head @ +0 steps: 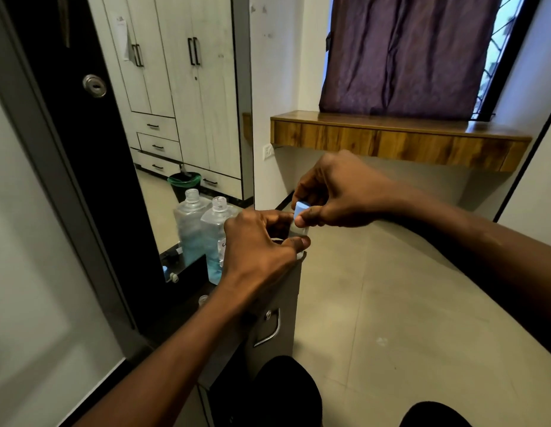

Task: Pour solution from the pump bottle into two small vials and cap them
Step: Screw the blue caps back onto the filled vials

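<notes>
A clear bottle (215,238) with blue solution in its lower part stands uncapped on the dark counter, and the mirror doubles it. My left hand (262,248) is closed around a small clear vial (301,232), which is mostly hidden by the fingers. My right hand (336,195) pinches a light blue cap (301,208) on top of that vial. A second small vial (203,300) stands on the counter near my left forearm, partly hidden.
A tall mirror (188,118) stands behind the counter and reflects wardrobes and a green bin. A grey drawer unit with a metal handle (269,329) is under my hands. A wooden shelf (391,140) and a purple curtain are at the right. My knees show at the bottom.
</notes>
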`<state>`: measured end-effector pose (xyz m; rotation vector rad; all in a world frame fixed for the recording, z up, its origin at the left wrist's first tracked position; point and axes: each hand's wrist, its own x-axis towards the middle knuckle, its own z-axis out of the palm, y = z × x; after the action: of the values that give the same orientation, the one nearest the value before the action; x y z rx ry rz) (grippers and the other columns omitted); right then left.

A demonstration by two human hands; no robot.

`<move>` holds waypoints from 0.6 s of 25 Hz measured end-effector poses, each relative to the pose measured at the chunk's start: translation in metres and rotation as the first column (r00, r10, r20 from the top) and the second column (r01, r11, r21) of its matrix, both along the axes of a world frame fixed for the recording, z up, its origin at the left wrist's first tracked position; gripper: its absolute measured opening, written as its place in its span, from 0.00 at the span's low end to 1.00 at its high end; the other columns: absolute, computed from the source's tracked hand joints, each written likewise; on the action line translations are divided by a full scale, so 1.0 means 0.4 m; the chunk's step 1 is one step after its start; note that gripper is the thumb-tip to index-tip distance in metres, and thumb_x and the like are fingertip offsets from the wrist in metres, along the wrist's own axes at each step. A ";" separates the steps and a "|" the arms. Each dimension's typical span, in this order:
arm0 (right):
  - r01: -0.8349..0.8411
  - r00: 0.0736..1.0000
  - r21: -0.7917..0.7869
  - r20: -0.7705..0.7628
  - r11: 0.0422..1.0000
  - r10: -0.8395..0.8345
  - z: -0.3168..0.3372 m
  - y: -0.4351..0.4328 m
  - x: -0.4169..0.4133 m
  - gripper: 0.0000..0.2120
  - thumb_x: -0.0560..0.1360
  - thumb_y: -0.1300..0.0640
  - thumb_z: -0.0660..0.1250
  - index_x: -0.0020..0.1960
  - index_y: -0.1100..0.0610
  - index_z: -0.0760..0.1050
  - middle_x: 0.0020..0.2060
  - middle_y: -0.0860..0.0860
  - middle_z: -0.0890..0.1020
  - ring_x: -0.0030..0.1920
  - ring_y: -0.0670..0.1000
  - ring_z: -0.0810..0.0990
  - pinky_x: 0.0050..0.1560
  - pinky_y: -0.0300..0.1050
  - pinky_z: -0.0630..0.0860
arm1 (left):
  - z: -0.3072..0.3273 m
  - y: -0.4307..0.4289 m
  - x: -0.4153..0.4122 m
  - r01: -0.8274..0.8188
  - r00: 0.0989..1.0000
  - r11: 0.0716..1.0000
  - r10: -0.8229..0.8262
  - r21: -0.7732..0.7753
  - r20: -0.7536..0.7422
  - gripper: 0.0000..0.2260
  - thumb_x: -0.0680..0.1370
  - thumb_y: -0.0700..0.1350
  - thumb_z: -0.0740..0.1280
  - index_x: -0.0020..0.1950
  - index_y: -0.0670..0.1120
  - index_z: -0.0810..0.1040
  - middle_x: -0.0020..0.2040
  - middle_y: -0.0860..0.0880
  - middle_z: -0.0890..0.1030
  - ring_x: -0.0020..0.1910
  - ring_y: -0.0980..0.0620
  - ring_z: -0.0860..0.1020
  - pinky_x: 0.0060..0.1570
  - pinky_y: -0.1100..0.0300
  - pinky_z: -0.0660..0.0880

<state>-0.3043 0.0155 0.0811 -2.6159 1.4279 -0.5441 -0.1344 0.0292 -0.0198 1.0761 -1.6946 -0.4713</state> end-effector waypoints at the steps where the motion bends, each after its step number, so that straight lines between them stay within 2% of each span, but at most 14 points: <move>1: -0.015 1.000 -0.005 0.011 1.000 0.015 -0.007 -0.005 0.015 0.12 0.73 0.55 0.78 0.55 0.58 0.85 0.40 0.49 0.87 0.37 0.40 0.85 0.37 0.33 0.82 | -0.004 -0.001 0.018 -0.026 1.000 1.000 0.026 -0.005 -0.003 0.14 0.70 0.46 0.81 0.54 0.54 0.87 0.43 0.59 0.87 0.41 0.67 0.84 0.42 0.72 0.80; 3: -0.068 0.997 -0.006 0.047 0.998 0.068 -0.023 -0.017 0.051 0.15 0.74 0.55 0.77 0.59 0.56 0.84 0.41 0.44 0.85 0.37 0.33 0.83 0.37 0.27 0.78 | -0.008 -0.002 0.060 -0.077 0.997 0.997 0.077 -0.009 0.000 0.15 0.70 0.46 0.81 0.55 0.53 0.87 0.45 0.59 0.87 0.43 0.67 0.84 0.45 0.72 0.80; 4: -0.099 0.993 -0.005 0.063 0.995 0.099 -0.033 -0.023 0.071 0.18 0.74 0.53 0.77 0.62 0.54 0.82 0.42 0.43 0.85 0.38 0.33 0.83 0.38 0.26 0.78 | -0.012 -0.003 0.086 -0.105 0.994 0.994 0.106 -0.008 0.010 0.15 0.70 0.47 0.81 0.55 0.53 0.87 0.45 0.59 0.87 0.43 0.66 0.84 0.46 0.72 0.80; 7: -0.169 0.979 0.014 0.115 0.986 0.166 -0.066 -0.040 0.131 0.27 0.72 0.48 0.78 0.69 0.51 0.77 0.49 0.44 0.86 0.46 0.40 0.86 0.48 0.30 0.81 | -0.043 0.000 0.173 -0.207 0.978 0.978 0.206 0.028 0.027 0.16 0.70 0.47 0.82 0.57 0.53 0.86 0.46 0.61 0.84 0.44 0.68 0.82 0.46 0.74 0.79; 11: -0.185 0.969 0.019 0.172 0.983 0.179 -0.129 -0.082 0.188 0.21 0.71 0.50 0.79 0.63 0.50 0.82 0.50 0.47 0.88 0.47 0.39 0.86 0.51 0.33 0.82 | -0.139 0.009 0.297 -0.319 0.946 0.937 0.324 0.143 -0.009 0.21 0.69 0.42 0.82 0.60 0.50 0.85 0.46 0.62 0.82 0.38 0.76 0.79 0.41 0.80 0.75; 13: -0.193 0.968 0.060 0.172 0.979 0.181 -0.170 -0.103 0.209 0.17 0.71 0.52 0.79 0.59 0.50 0.84 0.48 0.47 0.89 0.45 0.37 0.86 0.49 0.32 0.82 | -0.201 0.014 0.341 -0.369 0.925 0.907 0.380 0.203 -0.016 0.21 0.69 0.40 0.82 0.61 0.48 0.84 0.47 0.59 0.83 0.39 0.74 0.79 0.45 0.74 0.78; 15: -0.197 0.971 0.085 0.156 0.977 0.182 -0.216 -0.119 0.227 0.14 0.72 0.55 0.79 0.57 0.53 0.85 0.47 0.47 0.89 0.44 0.36 0.85 0.47 0.29 0.80 | -0.258 0.011 0.367 -0.396 0.909 0.881 0.417 0.259 -0.027 0.22 0.69 0.39 0.82 0.62 0.45 0.84 0.50 0.52 0.86 0.43 0.66 0.80 0.50 0.66 0.78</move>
<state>-0.2135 -0.0322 -0.0053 -2.5372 1.1174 -0.6107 0.0123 0.0336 -0.1232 1.5344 -1.3082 -0.4531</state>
